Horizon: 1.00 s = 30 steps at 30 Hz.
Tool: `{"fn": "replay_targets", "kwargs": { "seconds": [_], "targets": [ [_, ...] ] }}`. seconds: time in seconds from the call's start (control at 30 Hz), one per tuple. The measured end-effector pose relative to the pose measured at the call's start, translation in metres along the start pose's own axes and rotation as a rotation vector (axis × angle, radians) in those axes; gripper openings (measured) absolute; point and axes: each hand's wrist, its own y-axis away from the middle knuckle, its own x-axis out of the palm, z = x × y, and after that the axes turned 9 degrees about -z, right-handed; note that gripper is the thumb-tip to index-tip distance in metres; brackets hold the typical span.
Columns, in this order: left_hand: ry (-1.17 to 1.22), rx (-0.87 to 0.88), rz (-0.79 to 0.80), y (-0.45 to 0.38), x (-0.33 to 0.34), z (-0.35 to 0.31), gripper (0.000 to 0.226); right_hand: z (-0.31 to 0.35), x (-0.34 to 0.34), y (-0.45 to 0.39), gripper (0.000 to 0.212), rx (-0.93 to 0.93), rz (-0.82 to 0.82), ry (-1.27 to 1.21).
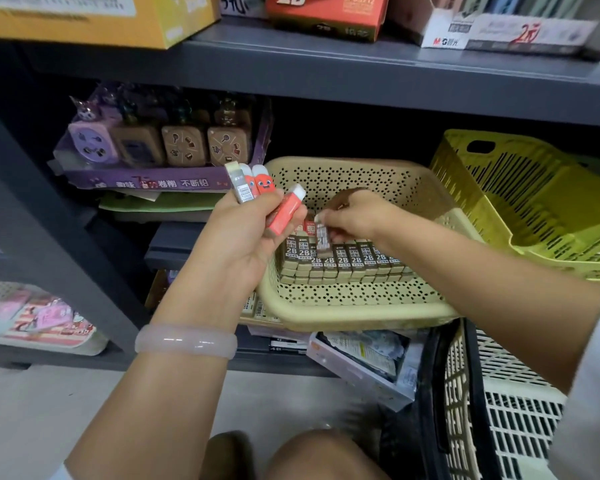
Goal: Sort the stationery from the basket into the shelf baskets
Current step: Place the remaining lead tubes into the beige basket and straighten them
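Observation:
My left hand (248,233) grips several erasers (257,188), red-sleeved and white ones, fanned upward in front of the shelf. My right hand (352,213) pinches one brown-sleeved eraser (323,237) upright over the beige perforated basket (361,299). Rows of brown 2B erasers (347,261) stand packed on the basket's floor, right under the pinched one. The basket juts out from the lower shelf, tilted toward me.
A yellow-green slatted basket (534,209) sits to the right on the shelf. A purple display box of sharpeners (153,150) stands at left. A black-and-cream crate (482,410) is at lower right, boxes (361,362) under the beige basket, a white basket (32,317) at far left.

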Motion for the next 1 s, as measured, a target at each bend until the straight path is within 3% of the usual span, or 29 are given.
{"fn": "replay_targets", "kwargs": {
  "seconds": [0.07,0.3,0.4,0.47,0.57,0.67,0.73,0.83,0.97,1.0],
  "targets": [
    [0.026,-0.002,0.005,0.000,0.000,0.000,0.009,-0.001,0.007,0.003,0.004,0.021,0.041,-0.059],
    [0.047,0.010,0.030,0.001,-0.001,0.000,0.013,-0.002,0.010,0.006,0.013,-0.024,0.070,-0.029],
    [0.048,0.014,0.029,0.002,-0.001,0.001,0.014,0.002,0.005,0.011,0.010,-0.072,0.004,-0.002],
    [0.031,0.037,0.032,0.002,-0.001,0.002,0.016,0.012,-0.001,0.016,0.013,-0.128,-0.018,-0.160],
    [-0.072,0.114,0.055,0.001,0.000,0.006,0.019,0.029,-0.008,0.027,0.026,-0.155,0.151,-0.417],
    [-0.218,0.204,0.026,0.000,0.001,0.010,0.021,0.034,-0.004,0.034,0.015,-0.245,0.230,-0.332],
    [-0.215,0.214,0.013,0.002,0.002,0.010,0.018,0.034,-0.005,0.032,0.007,-0.228,0.187,-0.380],
    [-0.154,0.167,0.032,0.005,0.002,0.008,0.011,0.031,-0.018,0.018,0.011,-0.154,0.002,-0.523],
    [-0.157,0.144,0.036,0.008,0.002,0.006,0.007,0.017,-0.035,-0.008,0.004,-0.066,-0.231,-0.480],
    [-0.163,0.141,0.041,0.008,0.002,0.006,0.008,0.013,-0.036,-0.015,0.013,-0.053,-0.281,-0.366]
  ]
}}
